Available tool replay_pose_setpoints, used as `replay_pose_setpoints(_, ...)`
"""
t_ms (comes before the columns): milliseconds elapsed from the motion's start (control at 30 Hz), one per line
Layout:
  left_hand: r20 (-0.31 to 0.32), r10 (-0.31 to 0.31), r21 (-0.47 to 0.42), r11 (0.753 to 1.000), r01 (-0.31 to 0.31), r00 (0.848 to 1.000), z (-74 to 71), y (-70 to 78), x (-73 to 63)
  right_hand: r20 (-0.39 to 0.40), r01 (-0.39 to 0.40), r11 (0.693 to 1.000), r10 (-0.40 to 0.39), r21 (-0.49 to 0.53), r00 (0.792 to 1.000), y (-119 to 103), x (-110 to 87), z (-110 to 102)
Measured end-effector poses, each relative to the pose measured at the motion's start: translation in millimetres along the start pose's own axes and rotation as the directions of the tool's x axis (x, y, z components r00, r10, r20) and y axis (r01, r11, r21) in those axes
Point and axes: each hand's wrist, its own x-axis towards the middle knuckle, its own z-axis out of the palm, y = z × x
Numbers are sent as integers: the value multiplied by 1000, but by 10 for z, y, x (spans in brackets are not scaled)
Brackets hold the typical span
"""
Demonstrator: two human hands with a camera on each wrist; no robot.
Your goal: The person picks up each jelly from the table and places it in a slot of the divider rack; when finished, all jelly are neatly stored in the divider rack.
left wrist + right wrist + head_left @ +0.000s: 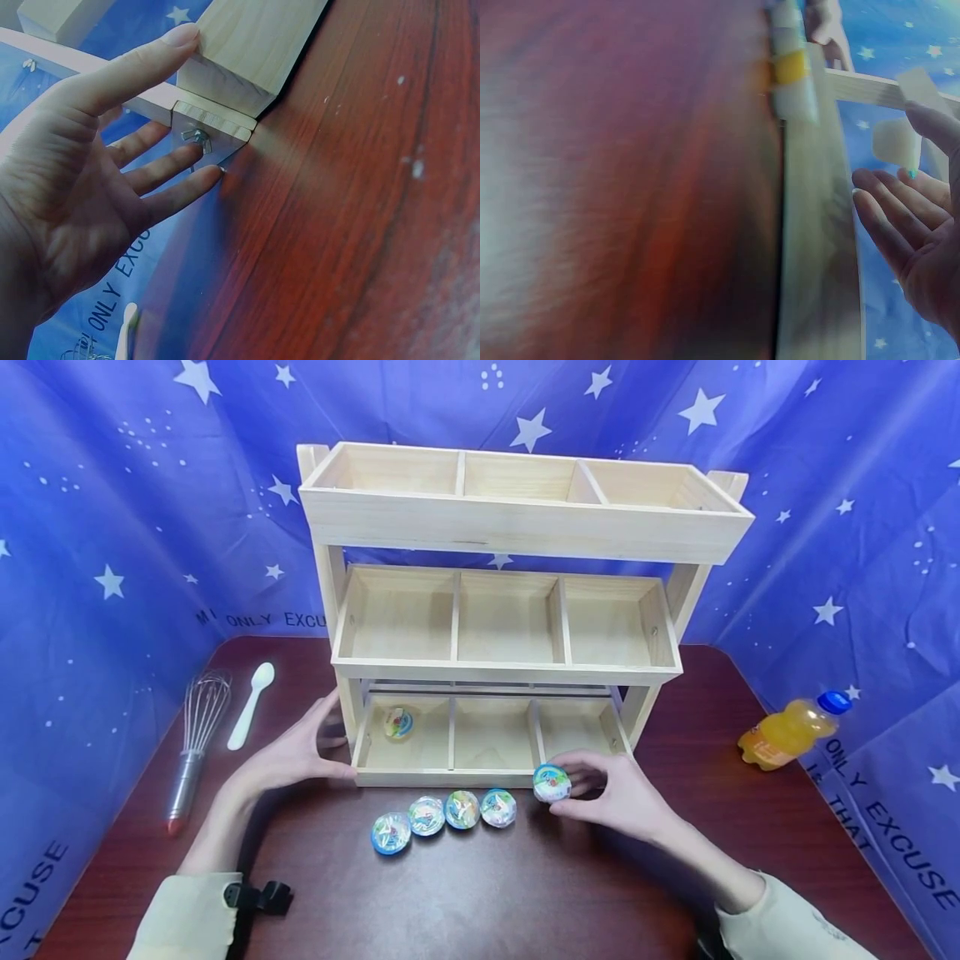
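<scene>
A person in pale sleeves [183, 917] reaches with both hands over a dark red-brown tabletop [480, 893]. The right hand [618, 793] pinches a small jelly cup [552, 783] between thumb and fingers; its printed, blue-edged lid faces up. The cup is at the right hand's fingertips, by the front edge of the bottom tray [480, 779] of a wooden rack [525, 531], near where the middle and right compartments meet.

To the left of the right hand, a slightly curved row of four lidded cups [462, 810] sits on the tabletop in front of the rack, side by side.

The left hand [292, 756] is spread open at the rack's lower left corner, thumb tip against the wood and fingers extended along the side, near a metal wing nut [198, 139]. Just right of this hand, one more cup [397, 723] lies in the bottom tray's left compartment. To its left are a white spoon [252, 706] and, farther out, a whisk [197, 735].

Well to the right of the right hand is an orange drink bottle [791, 731] with a blue cap. A blue, star-printed curtain [435, 402] hangs behind.
</scene>
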Motion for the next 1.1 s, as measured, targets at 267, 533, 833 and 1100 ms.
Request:
replay_pose_setpoints(267, 1, 1, -1, 1000, -1, 1000, 0, -1, 2, -34, -22, 996, 24, 85, 999, -130, 140, -78)
replay_pose_setpoints(533, 7, -11, -8, 1000, 11, 1000, 8, 15, -3, -3, -21, 981, 22, 195, 1000, -191, 229, -94)
replay_pose_setpoints(833, 8, -27, -3, 1000, 27, 1000, 0, 28, 0, 61, -8, 926, -17, 378, 998, -182, 353, -112)
replay_pose_setpoints(1100, 7, -24, -9, 1000, 24, 1000, 6, 28, -4, 149, -56, 909, -6, 413, 989, -209, 503, -148)
